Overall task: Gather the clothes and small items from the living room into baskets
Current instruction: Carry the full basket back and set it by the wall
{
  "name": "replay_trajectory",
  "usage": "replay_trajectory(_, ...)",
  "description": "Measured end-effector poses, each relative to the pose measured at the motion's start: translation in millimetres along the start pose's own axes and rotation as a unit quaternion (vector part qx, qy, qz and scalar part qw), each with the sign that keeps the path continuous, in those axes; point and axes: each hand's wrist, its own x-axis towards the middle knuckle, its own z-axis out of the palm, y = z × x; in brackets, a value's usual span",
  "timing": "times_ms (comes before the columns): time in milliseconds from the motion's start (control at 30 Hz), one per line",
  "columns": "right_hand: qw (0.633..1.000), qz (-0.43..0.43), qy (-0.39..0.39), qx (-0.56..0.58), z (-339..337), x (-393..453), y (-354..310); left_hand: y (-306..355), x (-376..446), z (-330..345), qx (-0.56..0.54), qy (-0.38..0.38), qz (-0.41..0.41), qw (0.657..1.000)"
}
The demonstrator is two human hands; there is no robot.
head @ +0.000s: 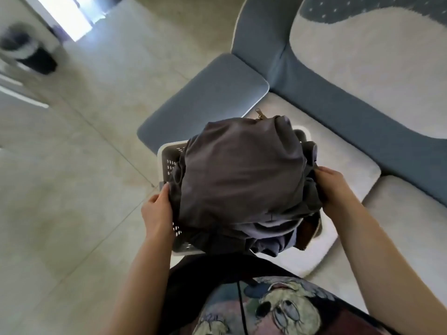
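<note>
While heaped with grey clothes [242, 175], white basket [169, 155]; left hand [157, 211], right hand [331, 187] gripping its sides.

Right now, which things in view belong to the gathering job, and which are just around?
Job: white basket, dark grey garment heaped on it, lilac cloth underneath, left hand and right hand holding the load.

Around: blue-grey sofa, black bin, tiled floor.

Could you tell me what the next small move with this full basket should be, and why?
Probably press the dark grey garment down into the white basket: it heaps above the rim while the left hand and right hand grip the sides.
</note>
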Motion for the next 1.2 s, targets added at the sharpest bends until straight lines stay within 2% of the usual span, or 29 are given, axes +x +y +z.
replay_trajectory(233,0.987,-0.024,-0.107,-0.12,85.7,-16.5,-5.8,-34.2,-2.8,-79.8,-0.134,0.121,-0.06,0.982)
replay_trajectory(333,0.976,-0.027,-0.149,-0.158,120.5,-28.1,-0.4,-51.6,-5.7,-111.5,-0.157,0.158,-0.073,0.972)
replay_trajectory(700,0.923,-0.046,-0.249,-0.291,272.7,-117.6,59.0,-132.0,-5.1,-252.3,-0.285,0.285,-0.151,0.903)
replay_trajectory(933,0.879,-0.074,-0.293,-0.369,359.3,-177.5,107.4,-168.7,-5.1,-339.0,-0.321,0.368,-0.183,0.853)
replay_trajectory(1100,0.856,-0.084,-0.313,-0.403,412.1,-213.4,134.4,-179.9,-5.7,-380.7,-0.324,0.419,-0.178,0.829)
replay_trajectory(1200,0.838,-0.084,-0.333,-0.425,446.5,-228.7,147.7,-187.9,-0.4,-402.5,-0.335,0.438,-0.21,0.808)
